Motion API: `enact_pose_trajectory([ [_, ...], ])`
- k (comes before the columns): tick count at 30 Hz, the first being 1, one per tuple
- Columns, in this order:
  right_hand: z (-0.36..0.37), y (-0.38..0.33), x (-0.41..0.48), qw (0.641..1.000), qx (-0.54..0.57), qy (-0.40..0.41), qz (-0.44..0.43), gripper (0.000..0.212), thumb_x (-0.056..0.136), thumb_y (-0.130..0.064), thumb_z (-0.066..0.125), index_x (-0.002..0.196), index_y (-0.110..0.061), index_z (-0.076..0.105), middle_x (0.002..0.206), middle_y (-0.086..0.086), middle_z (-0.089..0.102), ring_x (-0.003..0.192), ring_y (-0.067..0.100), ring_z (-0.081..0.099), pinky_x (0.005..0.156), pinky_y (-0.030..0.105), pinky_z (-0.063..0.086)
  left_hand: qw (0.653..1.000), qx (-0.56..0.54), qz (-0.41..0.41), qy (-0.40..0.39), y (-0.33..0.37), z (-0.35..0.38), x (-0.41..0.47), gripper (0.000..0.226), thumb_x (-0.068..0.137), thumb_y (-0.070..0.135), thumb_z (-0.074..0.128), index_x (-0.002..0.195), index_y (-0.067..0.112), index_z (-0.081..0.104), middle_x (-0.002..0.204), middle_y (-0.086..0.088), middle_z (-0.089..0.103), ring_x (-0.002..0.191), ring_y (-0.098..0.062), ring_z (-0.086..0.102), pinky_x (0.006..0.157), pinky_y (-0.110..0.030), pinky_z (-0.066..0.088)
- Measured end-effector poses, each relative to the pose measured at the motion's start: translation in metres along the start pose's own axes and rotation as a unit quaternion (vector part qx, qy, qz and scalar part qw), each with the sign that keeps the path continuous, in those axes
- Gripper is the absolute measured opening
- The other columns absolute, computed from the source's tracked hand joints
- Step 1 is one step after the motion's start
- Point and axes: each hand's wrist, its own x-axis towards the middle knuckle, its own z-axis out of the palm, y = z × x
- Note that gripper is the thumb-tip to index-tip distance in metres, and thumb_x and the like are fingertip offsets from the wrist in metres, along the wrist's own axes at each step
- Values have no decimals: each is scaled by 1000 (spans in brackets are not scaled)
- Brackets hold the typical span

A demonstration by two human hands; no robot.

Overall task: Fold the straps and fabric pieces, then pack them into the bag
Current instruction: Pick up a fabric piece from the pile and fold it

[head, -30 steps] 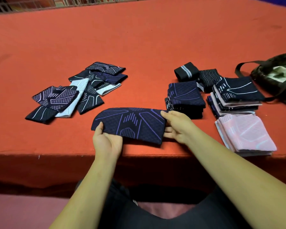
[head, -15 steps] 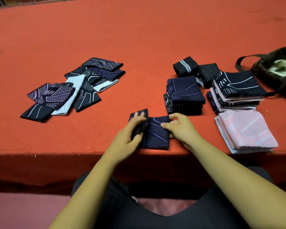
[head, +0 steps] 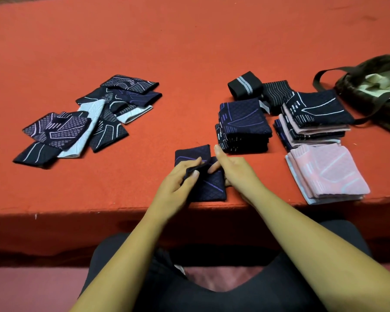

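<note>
Low centre of the frame, at the red surface's (head: 122, 188) near edge, the left hand (head: 176, 185) has its grip pinching a fold of the navy fabric piece (head: 212, 188). The right hand (head: 236, 174), its grip loose, rests straight fingers on it. Folded stacks (head: 243, 122) lie beyond, with the bag (head: 374, 95) at upper right.

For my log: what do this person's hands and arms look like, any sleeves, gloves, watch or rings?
Both are bare. The left hand and right hand wear no gloves, and no rings show. The forearms carry no sleeves, watch or bracelet as far up as the frame reaches. The only clothing in view is dark trousers over the lap.
</note>
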Motion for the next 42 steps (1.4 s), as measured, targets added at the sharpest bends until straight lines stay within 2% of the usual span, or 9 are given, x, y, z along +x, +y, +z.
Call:
enact_pose_trajectory([
  [5,3,6,-2,997,-46,4,-60,52,92,-32,66,47,-16,46,50,-7,36,50,6,31,51,28,24,998,-53,-4,-32,-8,-1,-3,67,80,41,69,140,21,47,117,-4,53,113,-8,55,102,-18,41],
  [11,0,7,-6,991,-115,50,-57,37,93,-19,56,58,-17,45,59,-5,47,56,8,40,54,25,31,990,74,39,116,-16,-11,0,33,91,18,56,124,16,60,117,2,59,115,-8,54,102,-29,43],
  [15,-8,8,-10,990,-111,76,-44,23,88,-17,55,68,-15,43,65,-2,45,61,13,39,57,33,30,980,197,23,26,-26,-4,4,61,95,32,46,153,18,33,158,2,34,149,-11,21,121,-28,16],
  [19,-5,11,-12,994,-30,100,1,14,83,-15,62,86,-14,48,75,0,60,66,18,55,62,35,45,926,372,-7,-58,-29,5,5,75,90,55,12,159,24,6,165,10,-1,149,-4,-13,122,-29,-5],
  [25,11,7,-13,982,115,124,81,17,83,-11,67,80,6,66,78,18,71,71,26,66,71,57,56,915,395,-31,-68,-29,7,5,79,87,59,6,158,25,3,165,9,-7,150,-6,-12,124,-36,0],
  [30,-3,-34,-17,995,18,39,-95,10,85,-12,71,75,-8,70,69,8,69,63,6,59,61,34,54,988,103,-86,73,-19,6,12,68,95,50,48,152,18,31,150,-3,44,133,-13,43,115,-31,31],
  [34,-22,-71,-24,986,-3,-47,-158,6,88,-19,70,87,-13,73,69,0,66,64,0,55,64,23,45,924,-318,-180,116,6,7,30,54,94,39,60,139,11,49,130,-11,63,116,-25,63,101,-44,49],
  [36,-32,-77,-22,987,38,-40,-150,10,86,-25,70,86,-16,74,82,14,71,73,14,63,73,36,51,918,-346,-163,103,22,11,37,51,91,36,59,134,8,56,126,-14,67,116,-31,64,98,-45,52],
  [42,-78,-73,9,984,-26,120,-127,41,82,-29,73,81,11,63,64,4,47,62,12,42,61,28,32,929,-321,-148,114,53,22,84,38,90,18,65,122,0,61,117,-21,69,98,-30,67,90,-47,55],
])
